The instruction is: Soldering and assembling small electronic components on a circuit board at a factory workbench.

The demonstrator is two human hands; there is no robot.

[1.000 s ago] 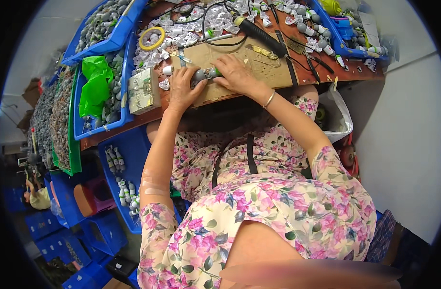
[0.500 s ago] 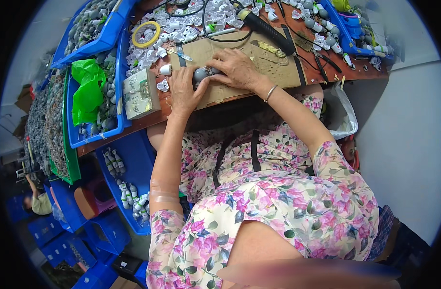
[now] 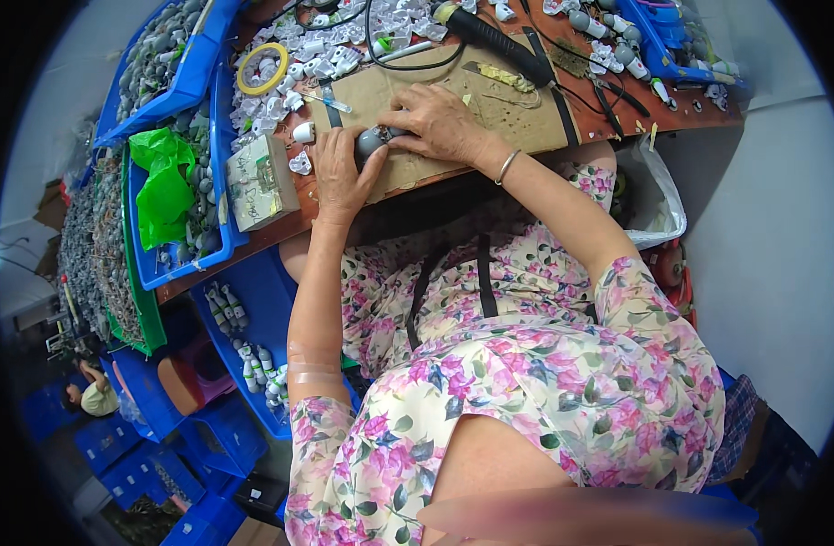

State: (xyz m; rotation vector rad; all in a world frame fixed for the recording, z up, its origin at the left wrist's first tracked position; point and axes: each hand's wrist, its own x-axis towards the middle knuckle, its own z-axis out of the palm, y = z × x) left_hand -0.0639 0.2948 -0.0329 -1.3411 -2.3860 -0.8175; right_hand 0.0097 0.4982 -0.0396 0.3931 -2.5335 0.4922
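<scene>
- Far left, a green tray (image 3: 149, 314) stands beside a blue bin (image 3: 142, 266) in which a bright green plastic bag (image 3: 162, 187) lies over grey parts.
- Below the tabletop, a blue crate (image 3: 218, 338) holds white-and-grey pieces.
- A pale box-shaped block (image 3: 260, 187) sits at the table's left, with a yellow ring of tape (image 3: 244, 73) farther back.
- The left hand (image 3: 340, 173) curls its thumb and fingers around the left end of a grey rounded part (image 3: 370, 142).
- That part lies between both hands, over the left side of a cardboard sheet (image 3: 490, 136).
- The right hand (image 3: 442, 127) pinches the part's other end, thumb below and fingers bent above; its fingertips are partly hidden.
- Behind it, a black-gripped tool (image 3: 497, 45) slants across the cardboard's back edge.
- At right, black-handled pliers (image 3: 609, 111) lie on the red-brown tabletop (image 3: 685, 114).
</scene>
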